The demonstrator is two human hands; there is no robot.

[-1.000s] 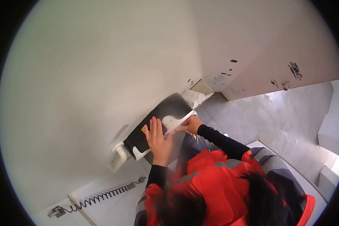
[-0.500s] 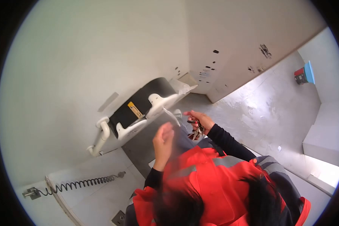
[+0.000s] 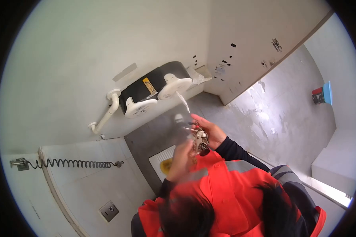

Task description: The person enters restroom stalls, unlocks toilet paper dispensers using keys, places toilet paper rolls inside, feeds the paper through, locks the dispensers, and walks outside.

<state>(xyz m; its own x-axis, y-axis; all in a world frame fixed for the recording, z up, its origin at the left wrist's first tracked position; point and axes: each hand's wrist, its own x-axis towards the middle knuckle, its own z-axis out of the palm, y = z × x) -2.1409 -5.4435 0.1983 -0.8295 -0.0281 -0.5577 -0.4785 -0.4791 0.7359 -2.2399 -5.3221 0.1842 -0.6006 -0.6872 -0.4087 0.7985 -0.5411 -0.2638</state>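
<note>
At the toilet-roll dispenser (image 3: 159, 77), paper strip (image 3: 182, 102) out, apparently closed: your right hand (image 3: 216, 135) holds keys (image 3: 202, 139); left hand (image 3: 180, 158) alongside, grip unclear.

Metallic keys (image 3: 201, 139); matt grey floor (image 3: 261, 118); glossy white pipe (image 3: 107, 115).

Wall rail (image 3: 111, 113), one; coiled cord (image 3: 77, 163), one; squat toilet (image 3: 159, 160), one; white dispenser covers (image 3: 175, 87), two; key bunch (image 3: 200, 141), one; hands (image 3: 214, 135), two.
</note>
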